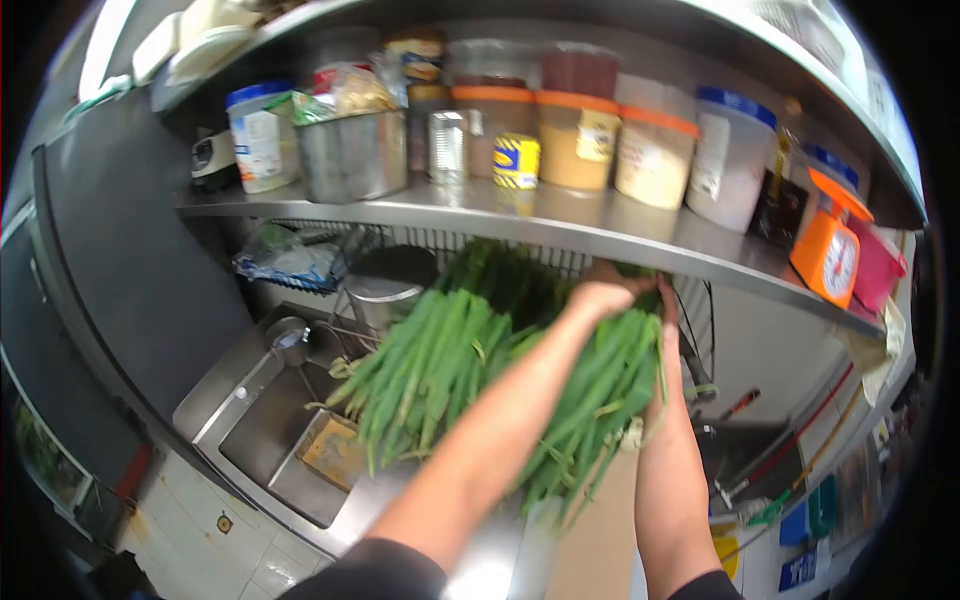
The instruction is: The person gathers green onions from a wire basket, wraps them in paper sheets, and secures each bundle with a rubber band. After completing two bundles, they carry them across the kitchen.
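Note:
A large pile of green onions [440,350] lies across the steel counter, its long leaves hanging toward me. My left hand [603,292] reaches over the pile to its back right, just under the shelf edge, and is closed round a bunch of green onions [608,370]. My right hand [667,305] is at the right side of the same bunch, gripping it near the left hand. Leaves and the shelf hide part of the fingers on both hands. Below the bunch, a brown board or cardboard strip [590,530] lies on the counter.
Above runs a steel shelf [450,215] with tubs, cans and an orange scale [832,245]. At left are a sink [262,440], a ladle [287,340], a rectangular tray [330,447] and a metal pot [385,285]. A dark fridge [120,230] stands farther left.

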### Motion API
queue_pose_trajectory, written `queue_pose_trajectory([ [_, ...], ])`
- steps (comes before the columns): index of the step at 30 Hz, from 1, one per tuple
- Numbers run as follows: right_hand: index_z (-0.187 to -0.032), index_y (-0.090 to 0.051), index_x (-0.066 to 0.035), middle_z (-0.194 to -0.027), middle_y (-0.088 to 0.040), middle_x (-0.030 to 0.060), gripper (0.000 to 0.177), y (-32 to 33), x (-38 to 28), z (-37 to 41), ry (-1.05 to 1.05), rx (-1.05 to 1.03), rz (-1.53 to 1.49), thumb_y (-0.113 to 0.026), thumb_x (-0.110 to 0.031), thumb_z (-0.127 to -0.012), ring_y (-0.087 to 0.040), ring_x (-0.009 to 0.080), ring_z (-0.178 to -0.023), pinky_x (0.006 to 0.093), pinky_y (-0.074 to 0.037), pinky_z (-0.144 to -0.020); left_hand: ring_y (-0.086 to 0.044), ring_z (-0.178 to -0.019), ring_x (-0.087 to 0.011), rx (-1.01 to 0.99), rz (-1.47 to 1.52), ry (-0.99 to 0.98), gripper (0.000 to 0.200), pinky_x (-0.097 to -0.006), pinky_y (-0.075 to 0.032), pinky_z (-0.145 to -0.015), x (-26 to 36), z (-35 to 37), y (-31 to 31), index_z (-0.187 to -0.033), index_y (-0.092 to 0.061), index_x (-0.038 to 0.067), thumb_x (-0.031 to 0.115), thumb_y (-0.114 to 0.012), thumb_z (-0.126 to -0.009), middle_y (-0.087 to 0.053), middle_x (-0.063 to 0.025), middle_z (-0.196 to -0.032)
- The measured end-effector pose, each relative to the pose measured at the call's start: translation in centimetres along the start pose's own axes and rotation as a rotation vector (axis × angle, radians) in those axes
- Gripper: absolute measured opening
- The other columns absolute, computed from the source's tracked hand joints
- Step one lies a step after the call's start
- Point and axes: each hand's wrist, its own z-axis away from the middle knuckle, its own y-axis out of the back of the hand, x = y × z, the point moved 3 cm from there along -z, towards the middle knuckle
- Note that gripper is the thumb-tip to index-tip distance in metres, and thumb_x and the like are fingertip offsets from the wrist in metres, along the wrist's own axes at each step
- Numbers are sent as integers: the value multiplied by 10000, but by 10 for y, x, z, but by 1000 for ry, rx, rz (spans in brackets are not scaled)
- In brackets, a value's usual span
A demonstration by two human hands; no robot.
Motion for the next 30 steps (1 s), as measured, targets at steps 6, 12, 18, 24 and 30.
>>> queue_pose_trajectory([
  [6,-1319,-579,-7,-1250,-656,182,575,-10,10,13,-120,-55,-115,-543,-455,-961,-641,328,-1111,437,-501,-1011,-558,-1288,-394,27,-272,239,1171,-453,-470,-1058,24,33,-4,-1491,-302,-78,723,-694,-731,-593,-277,-1334],
  [12,-1250,-622,-34,-1162,-690,148,468,1,22,-8,-180,-25,14,-596,-400,-959,-669,293,-1029,413,-530,-957,-511,-1349,-384,-81,-327,409,1091,-455,-419,-1107,6,24,23,-1437,-487,-32,806,-595,-748,-543,-246,-1430],
  [18,-1162,-673,-96,-1079,-685,54,412,34,43,-54,-32,-38,482,-717,-402,-889,-654,204,-950,349,-534,-879,-457,-1386,-387,-241,-236,158,982,-408,-378,-1147,-58,-12,31,-1411,-539,16,790,-528,-808,-492,-279,-1453],
  [24,-1258,-678,-87,-1258,-651,33,436,39,68,-70,58,-128,637,-563,-412,-991,-554,180,-1178,337,-401,-1069,-455,-1406,-294,-263,-202,212,927,-382,-356,-1155,-106,-52,41,-1434,-545,60,730,-636,-800,-508,-203,-1486],
  [30,-1174,-696,-102,-1114,-720,51,378,41,90,-82,-143,-163,-70,-674,-372,-909,-675,191,-981,347,-528,-916,-577,-1244,-209,-334,189,167,648,-331,-404,-1092,-80,-46,32,-1393,-601,71,466,-698,-889,-615,-74,-1386],
])
